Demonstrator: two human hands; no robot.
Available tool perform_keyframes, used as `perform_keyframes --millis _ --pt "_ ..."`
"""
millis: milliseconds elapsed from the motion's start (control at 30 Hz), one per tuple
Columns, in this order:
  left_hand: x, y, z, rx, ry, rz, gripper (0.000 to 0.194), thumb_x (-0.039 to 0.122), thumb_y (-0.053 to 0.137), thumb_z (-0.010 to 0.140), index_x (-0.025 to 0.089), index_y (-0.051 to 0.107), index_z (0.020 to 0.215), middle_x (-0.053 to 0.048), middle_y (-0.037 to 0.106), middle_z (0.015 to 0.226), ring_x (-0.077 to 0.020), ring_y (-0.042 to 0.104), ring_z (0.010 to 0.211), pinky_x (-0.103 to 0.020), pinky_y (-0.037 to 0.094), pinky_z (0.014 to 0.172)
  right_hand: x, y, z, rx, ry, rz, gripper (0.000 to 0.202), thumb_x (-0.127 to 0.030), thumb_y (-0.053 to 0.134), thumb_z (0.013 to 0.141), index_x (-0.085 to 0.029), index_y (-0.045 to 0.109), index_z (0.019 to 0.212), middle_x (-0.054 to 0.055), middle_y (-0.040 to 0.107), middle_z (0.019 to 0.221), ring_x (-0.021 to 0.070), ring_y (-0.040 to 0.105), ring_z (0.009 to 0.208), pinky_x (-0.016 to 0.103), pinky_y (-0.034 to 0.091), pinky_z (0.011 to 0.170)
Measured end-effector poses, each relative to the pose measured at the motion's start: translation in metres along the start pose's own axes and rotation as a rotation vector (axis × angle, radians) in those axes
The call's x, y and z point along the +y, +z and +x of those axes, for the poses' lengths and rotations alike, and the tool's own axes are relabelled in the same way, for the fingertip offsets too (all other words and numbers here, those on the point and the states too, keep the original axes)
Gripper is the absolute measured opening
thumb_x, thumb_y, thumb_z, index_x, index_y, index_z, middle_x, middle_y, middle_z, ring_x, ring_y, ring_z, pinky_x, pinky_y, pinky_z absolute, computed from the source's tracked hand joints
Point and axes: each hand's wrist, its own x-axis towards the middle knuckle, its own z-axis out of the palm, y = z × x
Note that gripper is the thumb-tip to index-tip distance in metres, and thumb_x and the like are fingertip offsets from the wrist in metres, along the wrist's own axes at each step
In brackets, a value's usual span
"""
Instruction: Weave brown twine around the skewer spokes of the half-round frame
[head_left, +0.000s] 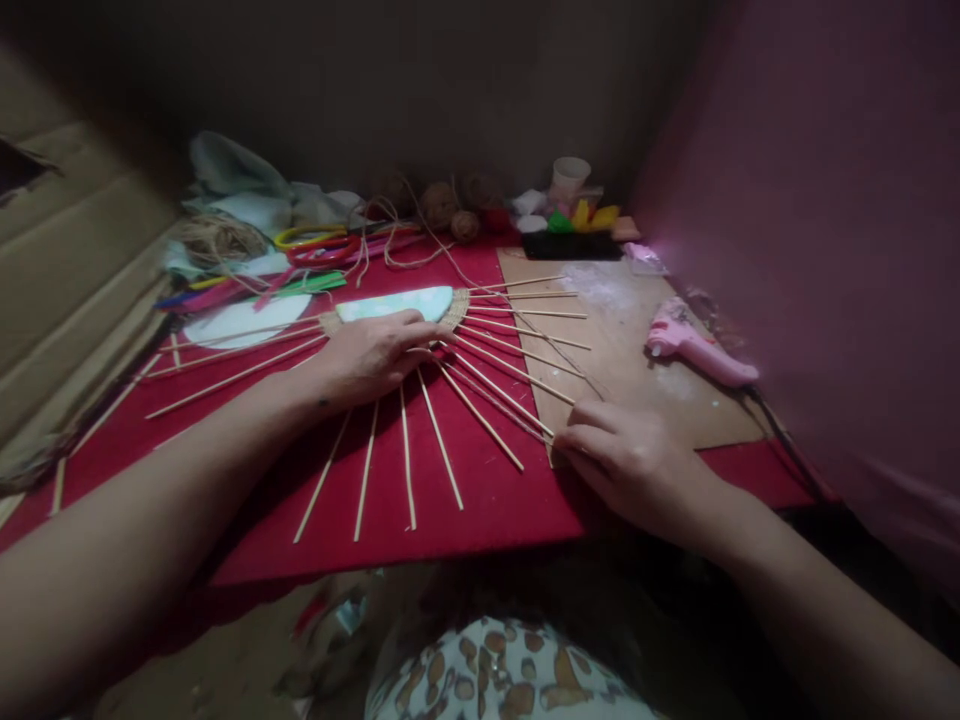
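A half-round piece with a pale blue-green centre (397, 303) lies on the red tabletop. Thin wooden sticks (491, 370) fan out from it, and a band of woven twine (459, 308) runs around its curved edge. My left hand (379, 350) lies over the lower part of this piece, fingers closed on the woven band and stick bases; it hides part of the weave. Further right, my right hand (619, 450) pinches a strand of twine (495, 398) stretched from the weave, close to the tips of some sticks.
A pink glue gun (697, 345) lies on a brown board (637, 390) at right. Scissors (319, 245), balls of twine (439, 207), a white cup (570, 178) and a black flat object (571, 246) line the back. A white disc (247, 318) is at left, near a cardboard wall (75, 240).
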Motion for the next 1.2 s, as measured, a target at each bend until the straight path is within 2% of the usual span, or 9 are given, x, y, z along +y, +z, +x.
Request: perform_keyframes --millis 233,533,667,833,900,967,1067,1133,1200 --pt "0.007 0.0 0.004 -0.06 -0.063 0.141 0.034 0.029 0.041 0.092 0.036 0.063 0.118 -0.003 0.059 0.09 -0.0102 0.043 0.056 -0.023 0.023 0.05 0.009 -0.002 0.003 0.001 0.056 -0.2 0.024 -0.009 0.044 0.086 -0.014 0.065 0.076 0.007 0.059 0.074 0.0145 0.051 0.065 0.026 0.036 0.057" --pt "0.002 0.002 0.001 0.001 -0.024 0.074 0.027 0.034 0.045 0.091 0.03 0.068 0.106 -0.004 0.06 0.092 -0.0112 0.049 0.06 -0.023 0.027 0.051 0.013 -0.021 0.013 -0.013 0.073 -0.351 0.021 -0.015 0.047 0.086 -0.018 0.064 0.074 0.007 0.062 0.076 0.0146 0.05 0.061 0.029 0.028 0.052" --pt "0.005 0.001 0.001 -0.008 -0.028 0.084 0.026 0.033 0.045 0.092 0.031 0.067 0.106 -0.003 0.061 0.092 -0.0112 0.051 0.063 -0.022 0.03 0.054 0.019 -0.029 0.023 0.088 0.121 -0.35 0.02 -0.02 0.047 0.088 -0.02 0.065 0.08 0.007 0.065 0.081 0.0154 0.054 0.065 0.029 0.033 0.055" --pt "0.005 -0.002 0.002 -0.03 -0.033 0.023 0.028 0.031 0.047 0.091 0.029 0.063 0.114 -0.003 0.063 0.095 -0.0136 0.056 0.073 -0.022 0.035 0.06 0.029 -0.044 0.069 0.219 0.152 -0.089 0.017 -0.026 0.057 0.086 -0.022 0.071 0.078 0.005 0.068 0.08 0.0176 0.059 0.073 0.031 0.041 0.065" --pt "0.003 -0.003 0.003 -0.031 -0.037 -0.045 0.028 0.031 0.047 0.092 0.027 0.062 0.116 -0.004 0.065 0.099 -0.0155 0.058 0.082 -0.024 0.039 0.067 0.033 -0.05 0.093 0.144 0.178 0.138 0.011 -0.026 0.065 0.081 -0.022 0.073 0.076 0.002 0.068 0.075 0.0164 0.059 0.071 0.031 0.043 0.065" --pt "0.002 -0.004 0.003 -0.033 -0.037 -0.11 0.028 0.03 0.046 0.092 0.025 0.062 0.115 -0.004 0.065 0.104 -0.0165 0.059 0.09 -0.026 0.042 0.075 0.04 -0.056 0.114 0.002 0.225 0.366 0.009 -0.026 0.07 0.076 -0.019 0.073 0.073 0.0 0.065 0.066 0.014 0.057 0.065 0.028 0.042 0.06" --pt "0.001 -0.004 0.003 -0.043 -0.023 -0.123 0.027 0.029 0.045 0.091 0.024 0.063 0.111 -0.004 0.066 0.101 -0.0157 0.06 0.088 -0.026 0.042 0.075 0.056 -0.06 0.135 -0.104 0.284 0.586 0.014 -0.029 0.078 0.066 -0.016 0.073 0.068 -0.002 0.058 0.055 0.0103 0.052 0.057 0.025 0.036 0.052" --pt "0.001 -0.004 0.002 -0.039 -0.015 -0.091 0.026 0.029 0.046 0.09 0.024 0.065 0.108 -0.004 0.066 0.095 -0.0147 0.06 0.081 -0.025 0.041 0.07 0.068 -0.059 0.143 -0.063 0.338 0.666 0.018 -0.031 0.08 0.062 -0.015 0.072 0.067 -0.004 0.051 0.049 0.008 0.047 0.052 0.024 0.031 0.048" --pt "0.002 -0.004 0.002 -0.037 -0.01 -0.081 0.025 0.03 0.048 0.089 0.024 0.065 0.107 -0.004 0.066 0.094 -0.0147 0.06 0.079 -0.025 0.041 0.068 0.078 -0.053 0.152 0.04 0.388 0.723 0.019 -0.033 0.079 0.064 -0.016 0.071 0.068 -0.006 0.044 0.046 0.0066 0.043 0.047 0.023 0.027 0.046"
